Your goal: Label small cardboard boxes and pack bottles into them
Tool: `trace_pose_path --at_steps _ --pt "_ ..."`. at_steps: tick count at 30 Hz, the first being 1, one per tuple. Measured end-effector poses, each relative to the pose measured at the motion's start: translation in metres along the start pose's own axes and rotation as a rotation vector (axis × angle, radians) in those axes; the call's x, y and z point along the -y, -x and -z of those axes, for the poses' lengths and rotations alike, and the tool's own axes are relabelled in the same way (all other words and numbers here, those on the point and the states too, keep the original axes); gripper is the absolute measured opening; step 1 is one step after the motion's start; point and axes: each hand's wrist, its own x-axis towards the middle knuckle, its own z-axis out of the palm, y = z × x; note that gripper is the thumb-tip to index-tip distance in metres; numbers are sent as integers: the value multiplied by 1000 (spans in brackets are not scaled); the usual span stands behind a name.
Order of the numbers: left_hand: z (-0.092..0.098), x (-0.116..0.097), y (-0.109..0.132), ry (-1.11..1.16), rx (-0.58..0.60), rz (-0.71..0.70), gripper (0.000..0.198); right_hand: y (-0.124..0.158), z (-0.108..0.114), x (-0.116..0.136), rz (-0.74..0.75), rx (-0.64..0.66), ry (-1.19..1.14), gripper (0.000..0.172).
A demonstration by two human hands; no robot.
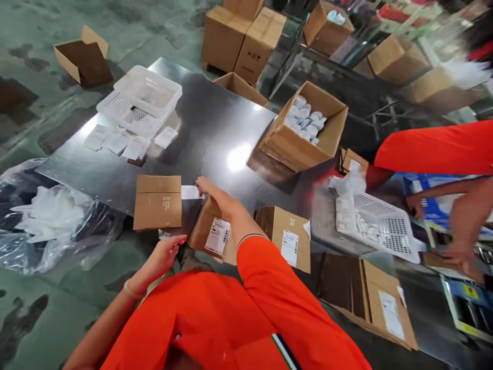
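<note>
My right hand [215,192] reaches forward over a small labelled carton [211,234] and pinches a white slip of paper [190,192] lying on the steel table [208,123]. My left hand [165,254] sits at the table's near edge with fingers curled on the lower left side of that carton, next to a white scrap. A flat closed carton [157,201] lies just left of the slip. Another labelled carton [287,237] stands to the right of my arm.
A white plastic basket [140,97] with paper slips sits far left. An open carton of white pouches [304,126] stands at centre right. Another person in orange [435,149] works at the right over a white tray [379,226]. Clear plastic bags [54,216] lie on the floor at left.
</note>
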Motion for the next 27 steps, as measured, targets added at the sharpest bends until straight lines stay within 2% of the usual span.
trace_pose_path --at_steps 2,5,7,9,12,14,17,19,20,23,27 --pt "3 4 3 34 -41 -54 39 6 3 2 -20 25 -4 43" --pt "6 2 -1 81 -100 -155 36 13 12 6 -64 -3 -55 36" --pt "10 -4 -5 117 -105 -205 36 19 22 8 -94 -78 -109 26" --pt "17 -11 -11 134 -66 -213 35 31 38 10 -115 -210 -177 19" --pt "32 -22 -23 93 -49 -210 29 74 62 18 -33 -462 -318 17" --pt "41 -31 -37 35 -107 -228 27 117 67 31 93 -528 -350 21" --pt "50 -54 -64 -44 -194 -236 39 181 49 60 235 -413 -277 38" --pt "51 -74 -82 -44 -153 -197 51 212 28 79 292 -386 -332 43" --pt "49 -84 -89 -21 -102 -170 50 223 18 86 302 -415 -407 41" --pt "41 -108 -104 111 32 -97 37 247 -3 89 189 -625 -709 27" --pt "32 -124 -114 410 120 -11 47 272 -11 67 -38 -927 -952 26"
